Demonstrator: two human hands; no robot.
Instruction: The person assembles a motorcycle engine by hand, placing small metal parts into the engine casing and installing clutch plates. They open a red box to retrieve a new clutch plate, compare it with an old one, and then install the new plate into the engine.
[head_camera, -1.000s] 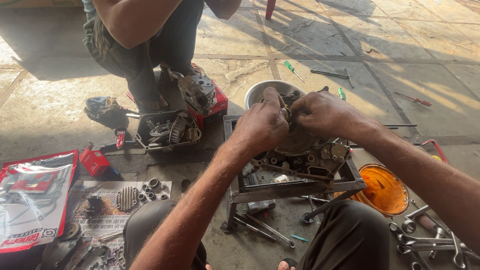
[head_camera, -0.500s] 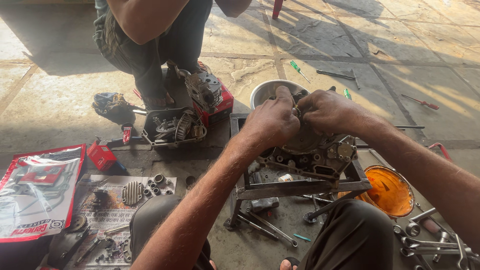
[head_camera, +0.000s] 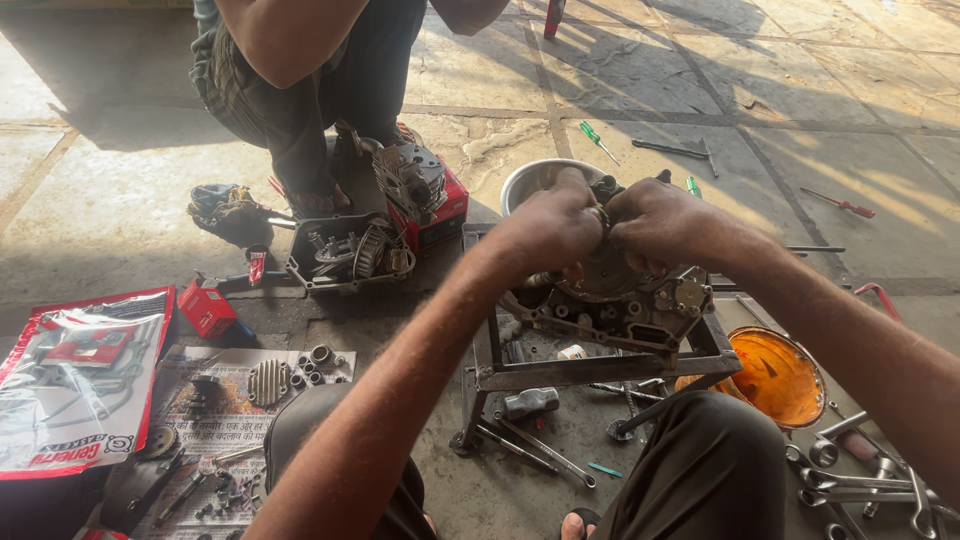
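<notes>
Your left hand (head_camera: 548, 222) and right hand (head_camera: 655, 218) are squeezed together around a small part I cannot make out, on top of the grey engine block (head_camera: 620, 295) on the metal stand (head_camera: 590, 372).

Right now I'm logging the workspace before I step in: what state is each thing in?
Left hand: closed on a small part atop the engine.
Right hand: closed on the same spot.
Engine case: opened, resting on the metal stand.
Orange bowl: upright on the ground.
Steel bowl: upright behind the hands.
Green screwdriver: lying flat.
</notes>
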